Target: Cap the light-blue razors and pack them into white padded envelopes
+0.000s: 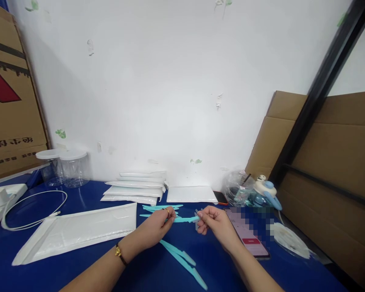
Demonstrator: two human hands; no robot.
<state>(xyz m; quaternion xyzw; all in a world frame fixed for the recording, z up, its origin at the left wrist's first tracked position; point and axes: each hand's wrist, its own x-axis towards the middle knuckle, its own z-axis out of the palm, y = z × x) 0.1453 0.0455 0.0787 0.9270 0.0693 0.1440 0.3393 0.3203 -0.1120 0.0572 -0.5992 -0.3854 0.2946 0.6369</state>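
Note:
Over the blue table (146,271), my left hand (158,228) and my right hand (214,223) together hold one thin light-blue plastic stick (185,219) level between them. The left fingers pinch its left end, and the right fingers pinch its right end, where a small clear cap seems to sit. More light-blue sticks (158,208) lie just beyond the hands. Two others (182,259) lie on the table below them, pointing to the lower right. A gold ring and a gold bracelet are on my left hand and wrist.
A large white padded envelope (76,232) lies at the left, a stack of similar envelopes (134,187) at the back. Two clear lidded jars (67,167), a white cable (33,211), a phone (249,235), a clear bottle (239,188) and cardboard (328,162) surround the area.

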